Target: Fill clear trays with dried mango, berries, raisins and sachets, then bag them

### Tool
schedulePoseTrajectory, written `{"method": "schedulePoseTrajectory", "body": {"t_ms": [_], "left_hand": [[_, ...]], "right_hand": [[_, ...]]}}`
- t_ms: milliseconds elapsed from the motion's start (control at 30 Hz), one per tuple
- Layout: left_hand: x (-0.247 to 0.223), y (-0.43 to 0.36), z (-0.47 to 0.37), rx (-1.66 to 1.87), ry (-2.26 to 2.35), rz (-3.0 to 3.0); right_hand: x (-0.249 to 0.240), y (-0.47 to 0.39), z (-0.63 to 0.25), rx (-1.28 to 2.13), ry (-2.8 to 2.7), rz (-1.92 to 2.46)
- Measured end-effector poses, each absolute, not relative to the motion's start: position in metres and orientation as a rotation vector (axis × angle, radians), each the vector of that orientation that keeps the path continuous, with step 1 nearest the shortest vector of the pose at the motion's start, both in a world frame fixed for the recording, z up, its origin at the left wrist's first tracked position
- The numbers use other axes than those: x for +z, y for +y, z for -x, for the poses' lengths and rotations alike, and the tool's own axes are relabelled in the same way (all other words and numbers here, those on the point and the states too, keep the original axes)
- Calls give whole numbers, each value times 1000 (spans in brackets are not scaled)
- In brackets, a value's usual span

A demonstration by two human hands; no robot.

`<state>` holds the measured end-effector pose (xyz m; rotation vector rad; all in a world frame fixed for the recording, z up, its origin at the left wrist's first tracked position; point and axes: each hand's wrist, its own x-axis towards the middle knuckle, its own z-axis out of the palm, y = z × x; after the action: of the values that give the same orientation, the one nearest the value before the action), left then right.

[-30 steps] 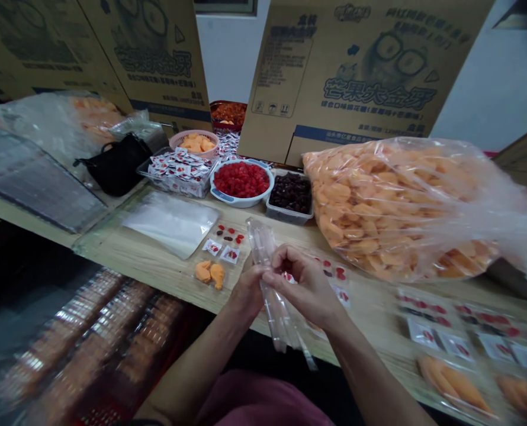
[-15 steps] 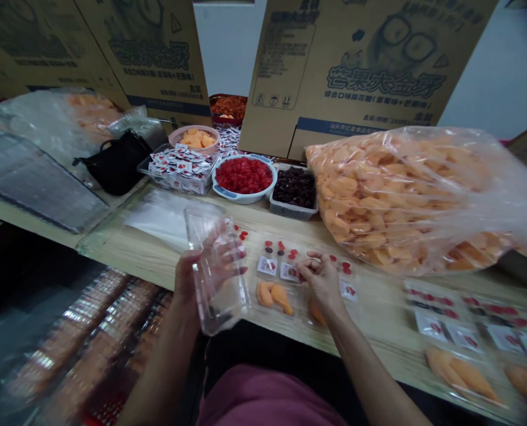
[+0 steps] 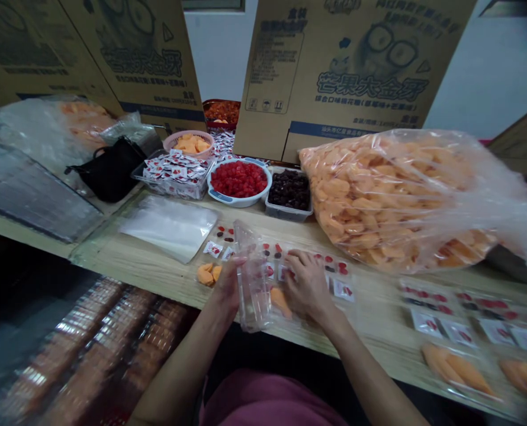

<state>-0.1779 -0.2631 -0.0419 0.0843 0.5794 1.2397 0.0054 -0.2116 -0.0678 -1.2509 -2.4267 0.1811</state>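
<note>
"What do you have in the left hand?"

"On my feed, the left hand is wrapped round the left side of a clear plastic tray, tilted up over the near edge of the bench."

"And the right hand?"

"The right hand has its fingers bent down beside an orange piece in a filled pack. I can't tell whether they pinch anything."

"How would you expect that tray to handle?"

"Almost weightless, I'd judge: thin, springy walls, fairly slick. Too hard a squeeze and I'd dent or crack it."

"So where would you take hold?"

"Along the rim, or low on a side wall near a corner, where it should be stiffest. I'd stay off the broad middle; it probably buckles there."
</note>
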Motion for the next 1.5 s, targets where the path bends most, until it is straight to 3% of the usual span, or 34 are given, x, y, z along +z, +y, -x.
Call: {"method": "schedulePoseTrajectory", "body": {"t_ms": [400,467,667,800,1100,1500], "left_hand": [[-41,-268,184,1245,671,-132],[-41,-266,178,1253,735,-149],[-29,-262,162,1319,776,-370],[-20,-260,155,1383,772,-450],[-23,-259,162,1316,624,-322],[-20,-269,206,1420,900,-276]], "right_hand": [[-78,-195,-7,122,-2472,1445],[-66,-195,-2,361,-2313,1383],[-6,-202,29,1650,-1606,875],[7,-205,40,1930,-1390,825],[10,-202,30,1955,-1228,851],[8,-192,28,1863,-1215,910]]}}
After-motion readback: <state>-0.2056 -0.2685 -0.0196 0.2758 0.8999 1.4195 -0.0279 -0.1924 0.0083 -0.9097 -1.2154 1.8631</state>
